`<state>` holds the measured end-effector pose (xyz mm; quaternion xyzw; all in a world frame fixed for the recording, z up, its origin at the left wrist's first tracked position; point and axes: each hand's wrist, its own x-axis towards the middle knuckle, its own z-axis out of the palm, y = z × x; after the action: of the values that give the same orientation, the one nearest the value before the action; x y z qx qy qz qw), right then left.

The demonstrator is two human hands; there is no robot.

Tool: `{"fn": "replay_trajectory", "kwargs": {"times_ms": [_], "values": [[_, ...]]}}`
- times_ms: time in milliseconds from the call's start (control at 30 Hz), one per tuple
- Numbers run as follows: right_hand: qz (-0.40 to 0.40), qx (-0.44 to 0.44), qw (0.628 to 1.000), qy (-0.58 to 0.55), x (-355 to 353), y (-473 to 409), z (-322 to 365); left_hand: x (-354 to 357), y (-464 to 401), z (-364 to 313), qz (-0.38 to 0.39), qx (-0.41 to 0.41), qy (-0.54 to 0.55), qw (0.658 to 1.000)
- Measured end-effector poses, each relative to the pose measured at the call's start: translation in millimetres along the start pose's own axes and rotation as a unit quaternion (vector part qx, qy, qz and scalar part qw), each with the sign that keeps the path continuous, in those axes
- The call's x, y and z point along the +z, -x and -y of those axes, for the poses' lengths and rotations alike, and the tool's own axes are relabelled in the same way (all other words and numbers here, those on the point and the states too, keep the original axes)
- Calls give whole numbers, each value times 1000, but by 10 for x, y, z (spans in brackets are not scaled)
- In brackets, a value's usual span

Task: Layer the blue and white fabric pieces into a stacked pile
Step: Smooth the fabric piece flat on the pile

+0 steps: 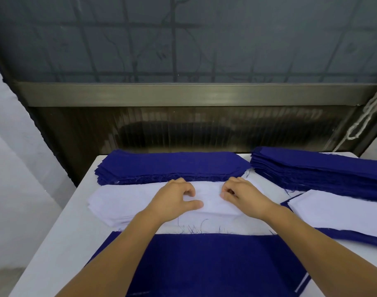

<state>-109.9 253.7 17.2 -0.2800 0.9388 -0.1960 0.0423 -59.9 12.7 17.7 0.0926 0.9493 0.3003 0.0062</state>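
A stack of white fabric pieces [121,202] lies across the middle of the white table [61,239]. My left hand [174,200] rests on top of it with curled fingers and the thumb stretched out on the cloth. My right hand [241,195] pinches the top white piece with its fingertips. A pile of blue pieces [172,166] sits just behind the white stack. A large blue piece [204,264] lies flat nearest me, under my forearms.
A taller stack of blue pieces [316,170] stands at the back right. In front of it lies a white piece [337,213] on a blue one. A dark wall and metal ledge [183,93] rise behind the table. A cord [367,112] hangs at right.
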Motion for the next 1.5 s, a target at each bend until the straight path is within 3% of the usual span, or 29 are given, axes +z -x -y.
{"fn": "replay_trajectory", "kwargs": {"times_ms": [367,500,700,933,1167,1333,1500], "values": [[3,70,994,-89,-47,-72,48,25,-77,-64,-57,15,-95,994],[34,31,999,-6,-46,13,57,-25,-70,-12,-64,13,-109,992],[-16,51,998,-26,-58,65,-51,-317,222,382,-68,-41,-136,988],[-91,5,989,115,0,145,-33,-707,636,816,-122,-155,-108,974],[-112,-11,978,174,-96,167,141,-817,742,773,-114,-156,-47,980],[-31,-5,999,10,-319,702,101,-927,1050,667,-55,-116,-22,992],[132,52,975,-174,-521,1209,101,-1016,1332,509,152,-70,78,983]]}}
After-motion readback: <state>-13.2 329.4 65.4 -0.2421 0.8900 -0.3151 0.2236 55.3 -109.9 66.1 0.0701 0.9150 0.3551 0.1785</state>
